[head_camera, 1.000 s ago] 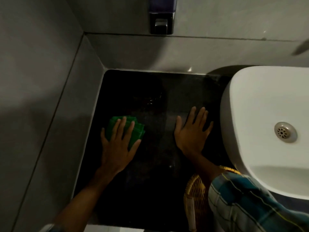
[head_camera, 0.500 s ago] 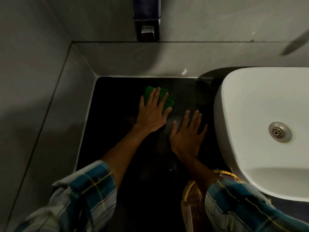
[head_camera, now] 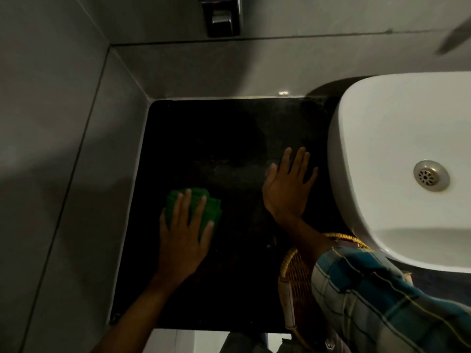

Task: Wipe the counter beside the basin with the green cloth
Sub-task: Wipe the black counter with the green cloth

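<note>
Pressing down on the green cloth [head_camera: 201, 203], the left hand [head_camera: 182, 240] lies flat with its fingers spread apart over the fabric, in the lower left part of the dark counter [head_camera: 229, 138]. The cloth is bunched or folded; only its upper edge and right side show past the fingers, and the rest is hidden under the palm. The right hand [head_camera: 286, 189] rests palm down on the bare counter at centre frame, fingers straight and slightly splayed, holding nothing, just beside the white basin [head_camera: 382, 138]. Whether its little finger touches the basin's wall cannot be told in the dim light.

The counter surface is so dark that any wetness or dirt on it is hard to make out. The basin is cut off by the right edge of the frame; its metal drain [head_camera: 431, 175] shows. A checked sleeve [head_camera: 369, 296] covers the right forearm at lower right and hides much of a wicker basket [head_camera: 295, 281] beneath it. At the top edge, a wall-mounted fixture [head_camera: 221, 17] is cropped and too dark to identify.
</note>
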Action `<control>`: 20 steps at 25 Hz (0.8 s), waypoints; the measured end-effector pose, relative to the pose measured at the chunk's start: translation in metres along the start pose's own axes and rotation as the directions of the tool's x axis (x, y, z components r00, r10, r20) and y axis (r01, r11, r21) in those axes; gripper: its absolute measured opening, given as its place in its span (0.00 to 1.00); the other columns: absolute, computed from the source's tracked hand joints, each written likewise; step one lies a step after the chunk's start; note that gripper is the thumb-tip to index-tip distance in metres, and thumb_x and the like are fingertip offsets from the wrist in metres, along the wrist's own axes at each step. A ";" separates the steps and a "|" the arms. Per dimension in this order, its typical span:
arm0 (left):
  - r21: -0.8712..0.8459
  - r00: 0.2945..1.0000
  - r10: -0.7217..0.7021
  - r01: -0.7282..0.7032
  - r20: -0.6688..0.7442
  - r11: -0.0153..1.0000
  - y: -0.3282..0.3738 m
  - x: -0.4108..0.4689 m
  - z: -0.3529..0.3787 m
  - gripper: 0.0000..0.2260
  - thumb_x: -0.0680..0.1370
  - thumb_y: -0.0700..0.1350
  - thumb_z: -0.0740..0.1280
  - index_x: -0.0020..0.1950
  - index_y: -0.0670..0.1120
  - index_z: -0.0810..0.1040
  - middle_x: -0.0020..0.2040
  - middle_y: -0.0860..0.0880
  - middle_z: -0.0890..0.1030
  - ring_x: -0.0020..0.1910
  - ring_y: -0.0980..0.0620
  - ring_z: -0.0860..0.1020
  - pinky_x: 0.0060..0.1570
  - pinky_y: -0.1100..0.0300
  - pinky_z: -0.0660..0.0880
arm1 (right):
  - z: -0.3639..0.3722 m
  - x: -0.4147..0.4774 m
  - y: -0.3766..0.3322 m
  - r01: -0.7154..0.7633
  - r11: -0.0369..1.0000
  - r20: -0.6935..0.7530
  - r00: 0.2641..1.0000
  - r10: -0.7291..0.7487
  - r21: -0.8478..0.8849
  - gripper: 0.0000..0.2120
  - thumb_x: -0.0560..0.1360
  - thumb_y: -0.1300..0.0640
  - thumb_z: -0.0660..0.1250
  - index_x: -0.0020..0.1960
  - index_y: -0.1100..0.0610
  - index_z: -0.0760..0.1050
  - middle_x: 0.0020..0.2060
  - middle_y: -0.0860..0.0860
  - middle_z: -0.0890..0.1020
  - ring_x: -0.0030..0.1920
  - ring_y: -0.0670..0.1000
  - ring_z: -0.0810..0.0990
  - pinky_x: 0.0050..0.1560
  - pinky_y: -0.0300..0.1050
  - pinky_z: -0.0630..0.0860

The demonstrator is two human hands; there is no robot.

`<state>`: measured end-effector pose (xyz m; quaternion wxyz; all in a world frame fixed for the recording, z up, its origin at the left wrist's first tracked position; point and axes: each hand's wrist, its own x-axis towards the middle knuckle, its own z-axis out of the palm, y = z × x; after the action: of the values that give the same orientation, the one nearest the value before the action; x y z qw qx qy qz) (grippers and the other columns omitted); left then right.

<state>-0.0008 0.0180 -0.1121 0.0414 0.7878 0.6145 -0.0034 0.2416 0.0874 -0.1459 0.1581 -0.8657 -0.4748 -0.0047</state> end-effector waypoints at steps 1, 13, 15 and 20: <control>0.003 0.999 -0.035 0.035 -0.017 0.999 -0.005 0.024 -0.004 0.26 0.80 0.58 0.50 0.76 0.51 0.61 0.78 0.42 0.60 0.78 0.42 0.57 0.69 0.36 0.60 | 0.000 0.000 0.000 -0.002 1.000 -0.001 1.000 0.002 0.000 0.27 0.79 0.46 0.52 0.75 0.57 0.61 0.75 0.61 0.65 0.76 0.60 0.61 0.74 0.64 0.53; -0.070 0.978 0.054 -0.041 0.199 0.997 0.042 0.178 -0.032 0.28 0.78 0.64 0.42 0.78 0.58 0.50 0.81 0.49 0.47 0.79 0.48 0.40 0.73 0.35 0.37 | -0.018 0.003 -0.006 -0.025 0.998 0.137 0.990 0.016 0.063 0.26 0.80 0.48 0.53 0.75 0.57 0.63 0.75 0.62 0.65 0.77 0.60 0.60 0.75 0.63 0.53; -0.144 0.980 0.029 0.000 0.195 0.990 0.049 0.144 -0.049 0.28 0.79 0.64 0.44 0.77 0.57 0.52 0.81 0.47 0.50 0.79 0.46 0.41 0.74 0.36 0.38 | -0.038 0.006 -0.004 -0.037 0.992 0.241 0.970 0.007 0.120 0.26 0.81 0.48 0.52 0.76 0.58 0.60 0.77 0.61 0.60 0.78 0.59 0.56 0.76 0.62 0.51; -0.472 0.969 0.186 -0.088 0.165 0.877 0.085 -0.005 -0.069 0.18 0.79 0.56 0.60 0.67 0.52 0.74 0.67 0.47 0.78 0.71 0.43 0.68 0.70 0.52 0.65 | -0.115 -0.038 0.030 0.040 0.939 0.427 0.884 -0.193 0.341 0.25 0.81 0.59 0.56 0.76 0.65 0.58 0.76 0.63 0.62 0.78 0.60 0.56 0.77 0.52 0.55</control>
<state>0.0775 -0.0026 -0.0377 0.2905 0.7925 0.5324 0.0641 0.2615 0.0089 -0.0508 0.1814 -0.7746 -0.5447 0.2655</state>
